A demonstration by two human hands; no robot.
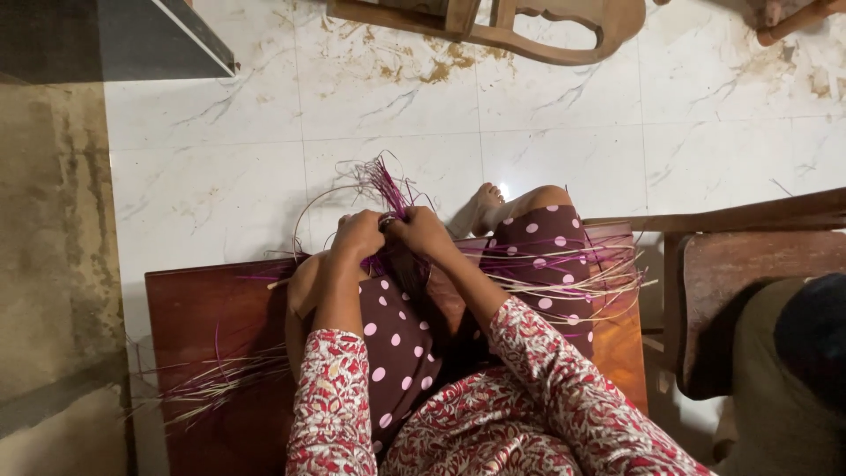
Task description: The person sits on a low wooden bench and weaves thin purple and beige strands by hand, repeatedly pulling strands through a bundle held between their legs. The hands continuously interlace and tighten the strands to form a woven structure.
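My left hand (356, 236) and my right hand (423, 233) meet knuckle to knuckle above my knees, both closed on a woven piece of purple and pale reed strips (386, 187) whose loose ends fan upward past my fingers. The part under my hands is hidden. More pale strips (573, 273) spread out to the right across my polka-dot skirt (538, 256), and another bundle of purple and pale strips (211, 379) lies to the left on the brown wooden bench (203, 308) I sit on.
White marble floor tiles (564, 141) lie ahead, with my bare foot (486, 204) resting on them. A wooden chair base (529, 26) stands at the top. A wooden chair with cloth (758, 300) is close on my right. A rough concrete strip (53, 247) runs along the left.
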